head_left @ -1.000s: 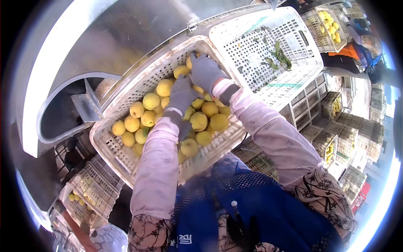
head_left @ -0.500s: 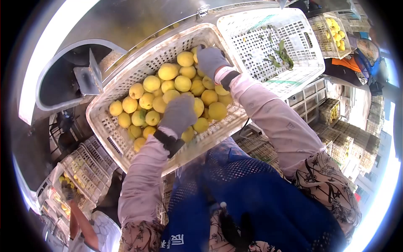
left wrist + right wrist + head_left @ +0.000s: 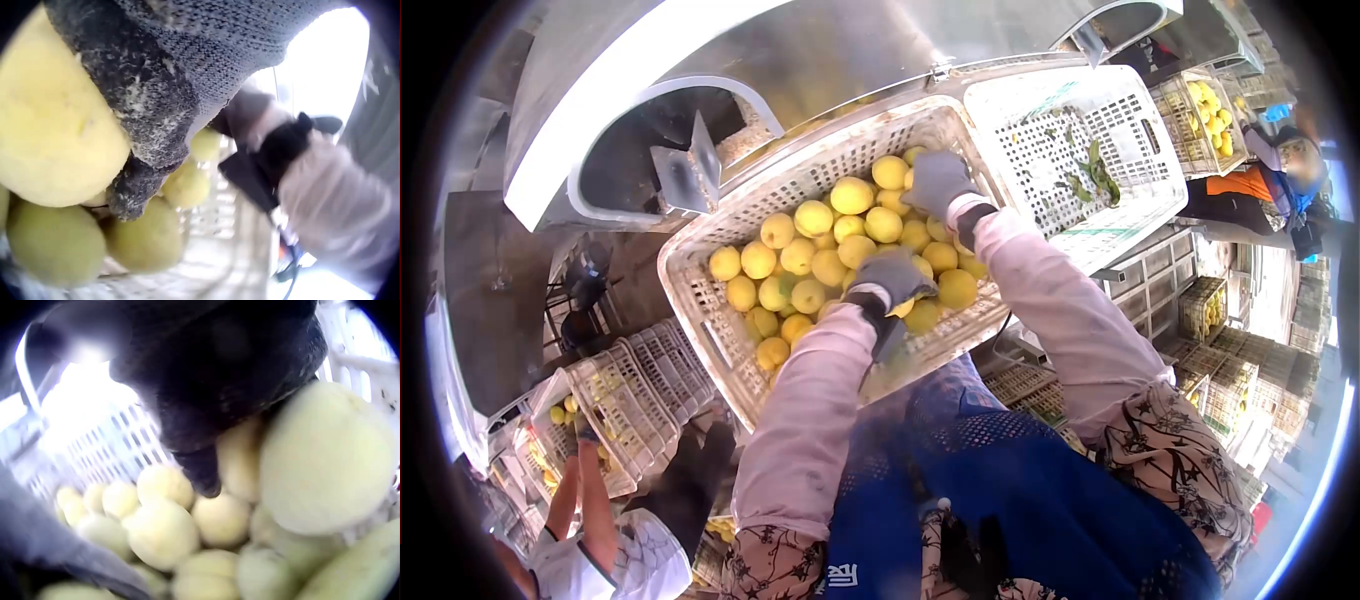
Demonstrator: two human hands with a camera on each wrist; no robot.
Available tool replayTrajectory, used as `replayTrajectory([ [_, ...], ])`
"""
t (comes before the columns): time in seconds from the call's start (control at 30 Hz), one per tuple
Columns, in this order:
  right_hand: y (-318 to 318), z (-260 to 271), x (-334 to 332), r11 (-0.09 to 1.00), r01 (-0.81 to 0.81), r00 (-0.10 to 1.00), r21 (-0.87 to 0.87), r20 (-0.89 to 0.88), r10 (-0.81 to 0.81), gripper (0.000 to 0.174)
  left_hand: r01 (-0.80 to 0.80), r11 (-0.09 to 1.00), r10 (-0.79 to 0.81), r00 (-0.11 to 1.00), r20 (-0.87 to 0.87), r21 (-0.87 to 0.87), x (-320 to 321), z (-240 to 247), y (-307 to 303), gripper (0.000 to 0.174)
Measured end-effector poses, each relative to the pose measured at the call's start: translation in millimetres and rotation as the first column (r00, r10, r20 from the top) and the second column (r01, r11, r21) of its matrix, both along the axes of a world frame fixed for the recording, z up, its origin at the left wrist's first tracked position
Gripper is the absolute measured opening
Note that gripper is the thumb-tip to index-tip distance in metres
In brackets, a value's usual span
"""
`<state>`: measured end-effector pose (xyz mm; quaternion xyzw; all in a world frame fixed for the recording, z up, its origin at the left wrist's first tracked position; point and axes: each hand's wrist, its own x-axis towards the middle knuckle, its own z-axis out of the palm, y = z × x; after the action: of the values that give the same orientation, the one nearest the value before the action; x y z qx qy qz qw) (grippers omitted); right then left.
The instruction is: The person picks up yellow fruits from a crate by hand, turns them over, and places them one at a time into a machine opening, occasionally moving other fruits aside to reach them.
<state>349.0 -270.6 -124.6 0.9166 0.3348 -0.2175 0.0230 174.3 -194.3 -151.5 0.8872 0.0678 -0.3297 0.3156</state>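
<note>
A white perforated crate (image 3: 718, 370) holds a pile of yellow peaches (image 3: 797, 257), more of them toward its middle and far side. My left hand (image 3: 892, 275), in a grey glove, is down in the near half of the pile. In the left wrist view its dark-coated fingers (image 3: 153, 106) curl against a large yellow peach (image 3: 56, 125). At the crate's far right corner, my gloved right hand (image 3: 941, 182) reaches among the fruit. Its fingers grip a peach (image 3: 328, 462) in the right wrist view, partly hidden behind the glove.
A second white crate (image 3: 1145, 205) with green leaves (image 3: 1093, 178) adjoins on the right. Behind stands a metal machine (image 3: 840, 50) with a rounded opening (image 3: 630, 150). Stacked crates (image 3: 625, 400) and another person (image 3: 615, 550) are at lower left; another crate of peaches (image 3: 1195, 120) is at upper right.
My hands were close together at the far side; the left then drew back toward the near side, while the right stayed near the far right corner. The head view has shifted, so the crate appears farther right.
</note>
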Motion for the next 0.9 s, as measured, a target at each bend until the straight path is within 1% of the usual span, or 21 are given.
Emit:
replayTrajectory([
  [0.03, -4.3, 17.2, -5.0, 0.994, 0.051, 0.993, 0.096, -0.109, -0.04, 0.06, -0.053, 0.978, 0.071, 0.994, 0.081, -0.201, -5.1, -11.4, 15.5, 0.077],
  [0.07, -8.7, 35.7, -11.7, 0.995, 0.053, 0.993, 0.09, -0.106, -0.043, 0.06, -0.322, 0.772, 0.32, 0.942, -0.102, -0.549, -22.0, 18.5, 31.0, 0.072],
  [0.1, -10.7, 55.4, -17.0, 0.932, 0.304, 0.814, 0.199, -0.562, -0.145, 0.065, -0.741, 0.399, 0.515, 0.669, -0.536, -0.541, -27.8, 112.6, 38.2, 0.061],
  [0.13, -11.8, 67.6, -22.7, 0.814, 0.554, 0.441, 0.175, -0.891, -0.109, 0.071, -0.607, 0.507, 0.405, 0.795, -0.452, -0.612, -47.3, 69.2, 67.8, 0.054],
  [0.17, -16.8, 50.0, -31.9, 0.711, 0.608, 0.366, 0.355, -0.919, 0.146, 0.063, 0.008, 0.782, 0.301, 0.871, 0.388, -0.623, -83.9, 51.0, 89.6, 0.055],
  [0.2, -22.4, 32.6, -44.3, 0.556, 0.669, 0.303, 0.493, -0.864, 0.402, 0.054, 0.266, 0.561, 0.437, 0.709, 0.554, -0.784, -97.0, 51.1, 98.8, 0.048],
  [0.23, -21.2, 99.4, -66.7, 0.616, 0.677, 0.304, 0.403, -0.915, 0.264, 0.04, -0.079, 0.096, 0.548, 0.837, -0.013, -0.992, -117.3, 60.4, 115.3, 0.051],
  [0.27, -18.2, 95.6, -85.8, 0.522, 0.551, 0.528, 0.651, -0.756, 0.387, 0.041, -0.447, -0.365, 0.372, 0.734, -0.568, -0.817, -133.7, 71.9, 129.0, 0.056],
  [0.3, -9.9, 118.0, -102.6, 0.518, 0.745, 0.283, 0.42, -0.902, 0.325, 0.047, -0.44, -0.363, 0.383, 0.733, -0.562, -0.821, -140.9, 82.0, 132.9, 0.056],
  [0.33, -1.0, 140.5, -118.5, 0.497, 0.856, 0.002, 0.141, -0.963, 0.27, 0.055, -0.372, -0.51, 0.392, 0.702, -0.594, -0.776, -147.5, 91.9, 135.1, 0.059],
  [0.37, 6.0, 142.9, -133.7, 0.491, 0.846, 0.031, 0.207, -0.939, 0.342, 0.056, -0.285, -0.64, 0.394, 0.676, -0.623, -0.713, -152.9, 101.0, 137.7, 0.062],
  [0.4, 12.0, 143.9, -146.9, 0.481, 0.835, 0.057, 0.269, -0.91, 0.41, 0.06, -0.274, -0.637, 0.406, 0.676, -0.615, -0.721, -157.7, 108.6, 139.2, 0.062],
  [0.47, 23.6, 153.8, -166.4, 0.524, 0.709, 0.232, 0.472, -0.858, 0.459, 0.071, -0.249, -0.505, 0.599, 0.588, -0.543, -0.827, -162.3, 127.2, 137.9, 0.067],
  [0.5, 30.5, 163.3, -173.1, 0.594, 0.647, 0.294, 0.478, -0.875, 0.384, 0.077, -0.194, -0.574, 0.532, 0.65, -0.543, -0.795, -165.2, 141.6, 139.0, 0.064],
  [0.53, 35.3, 171.3, -180.6, 0.635, 0.625, 0.282, 0.453, -0.89, 0.358, 0.076, -0.182, -0.572, 0.538, 0.653, -0.533, -0.8, -167.1, 153.1, 140.5, 0.064],
  [0.6, 42.0, 183.7, -194.8, 0.593, 0.338, 0.61, 0.731, -0.649, 0.454, 0.076, -0.188, -0.504, 0.627, 0.591, -0.506, -0.843, -174.0, 168.8, 147.2, 0.062],
  [0.7, 53.6, 210.1, -206.2, 0.595, 0.275, 0.645, 0.755, -0.604, 0.468, 0.091, -0.247, -0.491, 0.659, 0.521, -0.542, -0.835, -187.1, 161.1, 168.6, 0.06],
  [0.8, 64.4, 229.3, -215.3, 0.642, 0.153, 0.765, 0.751, -0.502, 0.405, 0.09, -0.185, -0.504, 0.626, 0.595, -0.504, -0.844, -192.6, 178.6, 184.1, 0.059],
  [0.83, 67.9, 237.0, -223.5, 0.663, 0.334, 0.762, 0.67, -0.606, 0.228, 0.087, -0.181, -0.496, 0.626, 0.604, -0.494, -0.849, -195.3, 181.9, 190.2, 0.059],
  [0.87, 75.3, 232.0, -222.9, 0.656, 0.329, 0.771, 0.679, -0.595, 0.228, 0.087, -0.179, -0.496, 0.596, 0.642, -0.483, -0.85, -200.1, 184.8, 197.6, 0.058],
  [0.9, 84.0, 217.0, -218.6, 0.531, 0.454, 0.756, 0.716, -0.624, 0.196, 0.084, -0.174, -0.498, 0.565, 0.677, -0.471, -0.849, -204.7, 186.9, 202.9, 0.057],
])
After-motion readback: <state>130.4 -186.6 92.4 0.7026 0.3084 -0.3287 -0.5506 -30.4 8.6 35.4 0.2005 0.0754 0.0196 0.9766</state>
